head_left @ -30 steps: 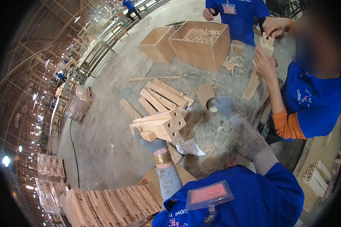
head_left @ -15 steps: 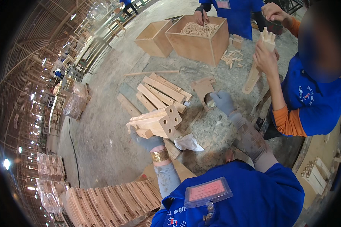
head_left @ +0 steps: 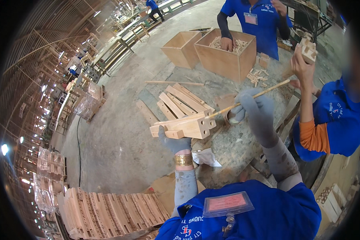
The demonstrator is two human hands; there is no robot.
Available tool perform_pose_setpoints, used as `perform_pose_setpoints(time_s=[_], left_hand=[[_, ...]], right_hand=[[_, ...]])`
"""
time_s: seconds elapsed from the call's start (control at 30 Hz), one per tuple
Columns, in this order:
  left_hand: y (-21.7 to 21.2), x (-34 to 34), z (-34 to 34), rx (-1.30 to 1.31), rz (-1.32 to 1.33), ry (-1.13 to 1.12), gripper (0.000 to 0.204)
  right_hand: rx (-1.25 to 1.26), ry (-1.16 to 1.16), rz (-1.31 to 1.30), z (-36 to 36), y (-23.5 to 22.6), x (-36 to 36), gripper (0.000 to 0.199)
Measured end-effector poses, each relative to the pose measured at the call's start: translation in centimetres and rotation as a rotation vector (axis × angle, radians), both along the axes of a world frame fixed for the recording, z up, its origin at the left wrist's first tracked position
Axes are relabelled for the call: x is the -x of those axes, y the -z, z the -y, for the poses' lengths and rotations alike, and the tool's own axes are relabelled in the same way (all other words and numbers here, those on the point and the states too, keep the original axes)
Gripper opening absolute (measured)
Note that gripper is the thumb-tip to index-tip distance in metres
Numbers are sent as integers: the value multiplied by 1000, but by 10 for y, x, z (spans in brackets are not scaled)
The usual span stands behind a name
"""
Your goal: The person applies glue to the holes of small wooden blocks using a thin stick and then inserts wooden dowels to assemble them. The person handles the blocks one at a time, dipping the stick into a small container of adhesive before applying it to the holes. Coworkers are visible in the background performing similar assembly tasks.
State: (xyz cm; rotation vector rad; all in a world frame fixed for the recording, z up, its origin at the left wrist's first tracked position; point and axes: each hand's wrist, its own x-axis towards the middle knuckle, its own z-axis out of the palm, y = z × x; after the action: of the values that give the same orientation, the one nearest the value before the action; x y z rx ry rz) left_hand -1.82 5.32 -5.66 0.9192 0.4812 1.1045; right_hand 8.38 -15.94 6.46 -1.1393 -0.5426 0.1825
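Note:
My left hand (head_left: 173, 141), in a grey glove, is wrapped round a bundle of pale wooden bars (head_left: 188, 126) whose ends, with round holes, face right. Between the gloved fingers of my right hand (head_left: 255, 110) is a thin stick (head_left: 272, 87), slanting down to the left. Its lower tip is at the bored ends of the bundle; whether it enters a hole I cannot tell. Just behind my right hand is a brown container (head_left: 225, 101), partly hidden by it. More wooden bars (head_left: 180, 100) lie beyond the bundle, and a crumpled white cloth (head_left: 206, 157) lies near my left wrist.
Ahead stand two wooden boxes, the right one (head_left: 228, 60) full of dowels, with a co-worker's hand in it. Loose dowels (head_left: 259, 77) lie beside it. At right, another person holds a wooden piece (head_left: 308, 51). Stacked drilled bars (head_left: 112, 214) stand at lower left.
My right hand has come up from the brown container, now with the thin stick reaching to the bars. My left hand keeps its hold. The co-worker at right has raised the wooden piece.

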Motion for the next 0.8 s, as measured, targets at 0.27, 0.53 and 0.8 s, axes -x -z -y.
perform_pose_setpoints(time_s=[0.27,0.53,0.8], left_hand=[[-21,2,9,302,170,142,42],[-31,5,14,324,182,142,44],[-24,4,8,216,162,146,41]], right_hand=[[42,-62,214,0,1,19,9],[76,-79,397,-6,3,26,5],[-12,18,293,3,0,31,8]])
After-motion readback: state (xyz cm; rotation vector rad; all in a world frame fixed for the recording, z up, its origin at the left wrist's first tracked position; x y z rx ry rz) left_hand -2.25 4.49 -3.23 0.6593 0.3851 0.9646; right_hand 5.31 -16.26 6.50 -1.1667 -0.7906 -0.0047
